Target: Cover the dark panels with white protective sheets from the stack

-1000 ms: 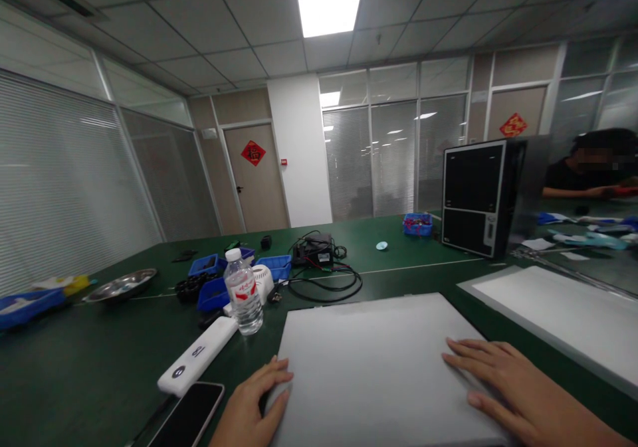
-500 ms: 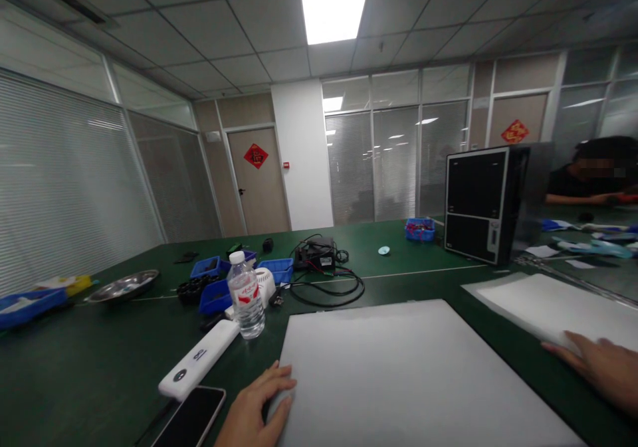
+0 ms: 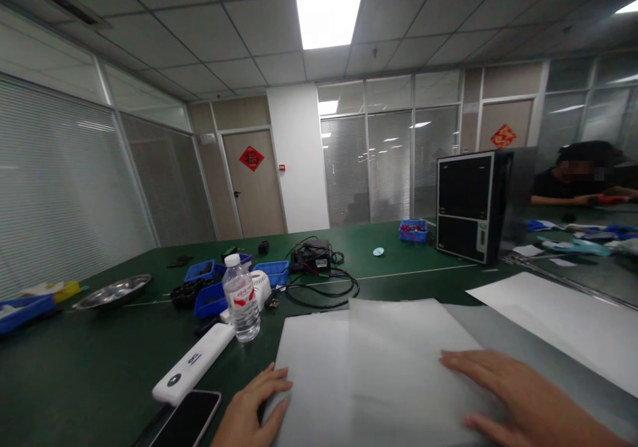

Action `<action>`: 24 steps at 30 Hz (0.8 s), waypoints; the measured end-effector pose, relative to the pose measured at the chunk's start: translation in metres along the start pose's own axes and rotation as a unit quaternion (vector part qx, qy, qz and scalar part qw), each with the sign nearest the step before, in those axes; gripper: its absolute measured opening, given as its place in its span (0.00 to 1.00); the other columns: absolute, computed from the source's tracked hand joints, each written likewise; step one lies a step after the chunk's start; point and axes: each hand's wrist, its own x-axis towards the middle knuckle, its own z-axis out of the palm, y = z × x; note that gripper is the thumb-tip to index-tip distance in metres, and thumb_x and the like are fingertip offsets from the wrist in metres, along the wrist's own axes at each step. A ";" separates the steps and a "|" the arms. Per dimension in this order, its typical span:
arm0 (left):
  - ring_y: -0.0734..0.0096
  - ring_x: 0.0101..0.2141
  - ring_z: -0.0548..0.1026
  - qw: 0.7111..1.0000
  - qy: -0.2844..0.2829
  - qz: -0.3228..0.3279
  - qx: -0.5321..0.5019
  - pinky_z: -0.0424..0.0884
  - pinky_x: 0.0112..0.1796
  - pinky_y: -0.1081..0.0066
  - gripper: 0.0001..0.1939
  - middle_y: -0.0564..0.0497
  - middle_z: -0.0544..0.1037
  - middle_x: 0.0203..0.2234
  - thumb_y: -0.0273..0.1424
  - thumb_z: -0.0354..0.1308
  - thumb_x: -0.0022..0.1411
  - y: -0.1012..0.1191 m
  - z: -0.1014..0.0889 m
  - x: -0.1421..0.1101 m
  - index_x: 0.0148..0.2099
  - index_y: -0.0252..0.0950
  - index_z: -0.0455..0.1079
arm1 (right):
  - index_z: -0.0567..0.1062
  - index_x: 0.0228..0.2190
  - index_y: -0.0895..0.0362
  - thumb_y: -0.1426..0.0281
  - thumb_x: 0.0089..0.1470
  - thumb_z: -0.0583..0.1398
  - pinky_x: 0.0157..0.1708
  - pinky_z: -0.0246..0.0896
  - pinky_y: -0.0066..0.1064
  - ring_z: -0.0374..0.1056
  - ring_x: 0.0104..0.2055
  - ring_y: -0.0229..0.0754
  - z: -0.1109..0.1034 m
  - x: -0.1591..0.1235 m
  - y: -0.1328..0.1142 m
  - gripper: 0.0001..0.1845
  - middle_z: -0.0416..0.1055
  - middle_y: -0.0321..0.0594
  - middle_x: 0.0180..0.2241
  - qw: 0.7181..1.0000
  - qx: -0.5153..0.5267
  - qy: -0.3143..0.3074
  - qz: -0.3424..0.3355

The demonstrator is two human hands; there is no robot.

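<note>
A flat white panel (image 3: 314,360) lies on the green table in front of me. My left hand (image 3: 256,400) rests open along its left edge, fingers on top and thumb apart. Over the panel's right part lies a thin translucent sheet (image 3: 393,347), with its left edge near the panel's middle. My right hand (image 3: 513,394) is flat on this sheet, fingers stretched out and thumb spread, slightly blurred. A white paper sheet (image 3: 563,314) lies to the right, beyond the right hand.
To the left are a phone (image 3: 187,420), a white power bank (image 3: 194,362) and a water bottle (image 3: 242,301). Behind are blue bins (image 3: 272,273), a black adapter (image 3: 310,258) with cables, and a computer tower (image 3: 463,208). A metal dish (image 3: 114,292) stands left. A person (image 3: 573,181) sits at far right.
My right hand has moved left from the sheets on the right, and the translucent sheet now covers part of the panel. My left hand has stayed at the panel's edge.
</note>
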 end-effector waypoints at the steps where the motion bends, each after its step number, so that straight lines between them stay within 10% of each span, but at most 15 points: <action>1: 0.51 0.56 0.77 1.000 -0.001 0.001 -0.005 0.73 0.56 0.54 0.12 0.51 0.84 0.51 0.35 0.62 0.61 -0.001 0.000 0.000 0.45 0.47 0.83 | 0.69 0.60 0.37 0.46 0.54 0.61 0.59 0.67 0.54 0.68 0.59 0.57 -0.001 -0.002 -0.005 0.33 0.69 0.35 0.61 1.000 0.010 -0.022 -0.010; 11: 0.51 0.56 0.77 1.000 -0.007 -0.005 -0.015 0.73 0.56 0.55 0.12 0.51 0.84 0.51 0.36 0.63 0.60 0.000 0.001 0.003 0.45 0.47 0.84 | 0.80 0.48 0.40 0.46 0.62 0.53 0.55 0.71 0.54 0.74 0.53 0.53 -0.019 0.006 0.019 0.23 0.78 0.36 0.50 0.998 -0.034 -0.053 0.025; 24: 0.53 0.57 0.76 0.999 -0.033 -0.007 0.023 0.72 0.57 0.53 0.16 0.50 0.81 0.55 0.39 0.55 0.66 -0.002 0.005 0.002 0.48 0.47 0.82 | 0.81 0.43 0.45 0.49 0.65 0.49 0.52 0.71 0.50 0.74 0.50 0.50 -0.020 0.015 -0.025 0.24 0.78 0.39 0.48 0.997 -0.032 -0.064 0.005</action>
